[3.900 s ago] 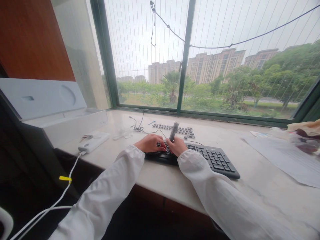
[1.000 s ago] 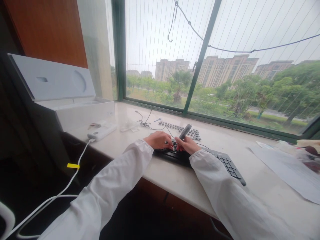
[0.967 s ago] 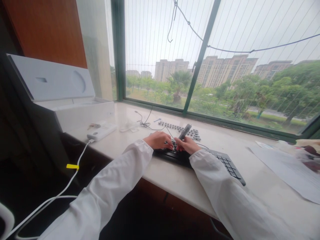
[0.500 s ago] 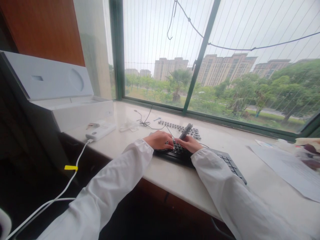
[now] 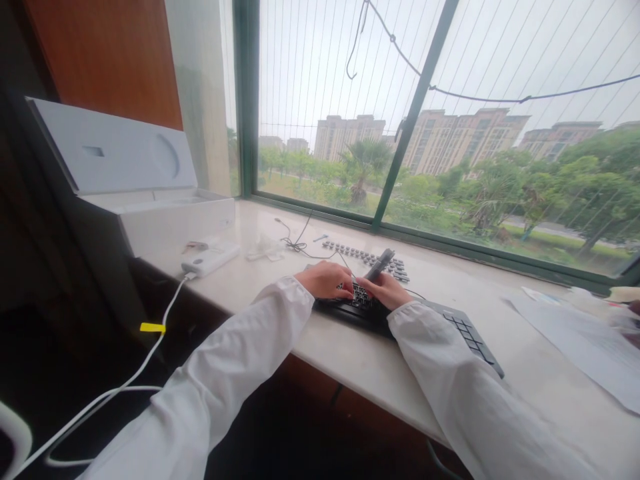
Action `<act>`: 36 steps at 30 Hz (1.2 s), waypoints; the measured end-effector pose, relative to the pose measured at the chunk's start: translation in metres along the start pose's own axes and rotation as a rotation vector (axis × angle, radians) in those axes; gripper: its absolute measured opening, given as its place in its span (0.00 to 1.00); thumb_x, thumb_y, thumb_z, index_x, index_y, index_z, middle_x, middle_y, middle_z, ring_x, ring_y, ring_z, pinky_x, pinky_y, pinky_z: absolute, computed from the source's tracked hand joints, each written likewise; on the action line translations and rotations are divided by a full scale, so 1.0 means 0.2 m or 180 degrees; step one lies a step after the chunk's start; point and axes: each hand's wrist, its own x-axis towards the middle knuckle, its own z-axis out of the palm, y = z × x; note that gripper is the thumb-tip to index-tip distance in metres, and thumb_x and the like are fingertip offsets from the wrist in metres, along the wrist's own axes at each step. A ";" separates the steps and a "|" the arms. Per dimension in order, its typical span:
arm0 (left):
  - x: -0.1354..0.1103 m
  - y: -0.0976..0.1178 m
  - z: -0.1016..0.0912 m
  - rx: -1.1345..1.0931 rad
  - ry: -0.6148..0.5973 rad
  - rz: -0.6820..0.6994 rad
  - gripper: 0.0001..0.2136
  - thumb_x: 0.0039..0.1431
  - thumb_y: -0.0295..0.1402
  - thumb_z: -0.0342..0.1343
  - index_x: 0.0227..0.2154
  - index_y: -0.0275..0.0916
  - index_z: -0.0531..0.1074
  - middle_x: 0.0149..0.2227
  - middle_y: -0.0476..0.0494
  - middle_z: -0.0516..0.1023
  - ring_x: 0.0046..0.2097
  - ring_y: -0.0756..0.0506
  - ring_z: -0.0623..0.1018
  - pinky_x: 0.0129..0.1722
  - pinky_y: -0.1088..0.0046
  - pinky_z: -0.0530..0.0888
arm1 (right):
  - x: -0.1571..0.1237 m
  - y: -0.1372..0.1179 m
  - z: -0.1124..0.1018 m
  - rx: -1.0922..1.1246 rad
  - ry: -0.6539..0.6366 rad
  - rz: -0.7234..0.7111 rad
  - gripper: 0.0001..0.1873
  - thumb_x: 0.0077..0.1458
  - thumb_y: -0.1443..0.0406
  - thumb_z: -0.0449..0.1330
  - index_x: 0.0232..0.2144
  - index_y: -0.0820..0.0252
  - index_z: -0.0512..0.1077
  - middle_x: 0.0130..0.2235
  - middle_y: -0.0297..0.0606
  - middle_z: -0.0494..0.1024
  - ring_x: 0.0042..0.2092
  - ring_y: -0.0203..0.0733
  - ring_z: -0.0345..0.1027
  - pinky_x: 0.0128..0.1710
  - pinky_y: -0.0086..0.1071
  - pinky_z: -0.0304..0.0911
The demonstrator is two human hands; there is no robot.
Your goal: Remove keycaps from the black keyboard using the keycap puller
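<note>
A black keyboard [image 5: 470, 333] lies slantwise on the pale windowsill counter, and part of its key area shows bare switches with the caps off. My left hand [image 5: 327, 279] rests over its left part, fingers curled down to the bare area; whatever is between the fingertips is hidden. In my right hand [image 5: 389, 291] is a dark stick-like tool [image 5: 381, 263], gripped over the middle of the keyboard with its thick end pointing up and away. Behind the hands, several loose keycaps [image 5: 350, 252] stand in rows. The keyboard's middle is partly covered by my hands.
An open white box [image 5: 180, 223] stands at the left, near a white power strip [image 5: 213, 259] with its cord. Clear plastic scraps [image 5: 265, 248] and a thin black cable [image 5: 296, 247] lie behind. Paper sheets [image 5: 575, 340] are at the right. A window borders the back.
The view has swung slightly left, so everything sits a little further right. Both hands keep nearly the same place on the keyboard, and the dark tool remains in my right hand.
</note>
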 end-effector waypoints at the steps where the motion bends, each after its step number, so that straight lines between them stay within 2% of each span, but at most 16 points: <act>1: 0.00 0.00 0.00 0.0018 -0.0006 0.0004 0.08 0.56 0.41 0.58 0.33 0.45 0.79 0.37 0.50 0.78 0.37 0.48 0.76 0.34 0.76 0.65 | 0.00 0.00 0.00 -0.0004 0.0023 0.0017 0.28 0.51 0.43 0.54 0.15 0.59 0.64 0.19 0.34 0.69 0.24 0.37 0.61 0.29 0.32 0.55; 7: 0.00 0.00 0.01 0.0072 -0.0014 0.0026 0.09 0.57 0.41 0.58 0.34 0.45 0.78 0.38 0.50 0.78 0.38 0.48 0.77 0.34 0.75 0.65 | 0.00 0.00 0.01 0.0058 0.0094 0.0035 0.27 0.52 0.44 0.54 0.16 0.59 0.65 0.19 0.35 0.71 0.24 0.36 0.63 0.29 0.31 0.56; 14: 0.00 0.01 0.00 0.0077 -0.0074 -0.0023 0.09 0.58 0.41 0.57 0.34 0.44 0.78 0.39 0.50 0.77 0.39 0.48 0.77 0.34 0.75 0.66 | -0.01 0.00 0.03 0.0191 -0.0012 0.0035 0.26 0.55 0.47 0.54 0.17 0.59 0.68 0.19 0.37 0.73 0.22 0.37 0.66 0.28 0.30 0.60; 18: 0.00 0.01 0.00 0.0133 -0.0103 -0.0008 0.08 0.57 0.40 0.57 0.34 0.45 0.78 0.40 0.51 0.77 0.40 0.48 0.77 0.35 0.75 0.66 | -0.02 -0.04 0.04 -0.0122 0.0138 0.0045 0.23 0.57 0.51 0.52 0.18 0.59 0.68 0.19 0.36 0.73 0.23 0.38 0.68 0.29 0.30 0.61; 22: 0.01 0.00 0.01 0.0183 -0.0064 0.0030 0.08 0.57 0.41 0.58 0.34 0.45 0.78 0.40 0.51 0.77 0.39 0.48 0.77 0.34 0.75 0.66 | -0.04 -0.08 0.05 -0.0351 0.0410 0.0083 0.17 0.57 0.53 0.54 0.23 0.58 0.67 0.21 0.34 0.74 0.25 0.39 0.69 0.28 0.29 0.59; 32: 0.01 -0.01 0.03 -0.0067 0.0056 -0.0023 0.07 0.56 0.40 0.59 0.33 0.45 0.78 0.38 0.51 0.78 0.38 0.49 0.76 0.35 0.76 0.66 | -0.03 -0.05 0.08 -0.0048 0.0456 0.0212 0.18 0.58 0.51 0.51 0.24 0.56 0.64 0.21 0.34 0.75 0.26 0.40 0.71 0.32 0.31 0.61; 36: 0.01 -0.02 0.03 -0.0122 0.0076 -0.0065 0.07 0.55 0.41 0.59 0.33 0.45 0.79 0.38 0.51 0.78 0.38 0.49 0.76 0.36 0.77 0.66 | -0.03 -0.04 0.08 -0.0002 0.0314 0.0009 0.18 0.58 0.50 0.51 0.25 0.56 0.63 0.22 0.34 0.75 0.26 0.40 0.70 0.32 0.32 0.62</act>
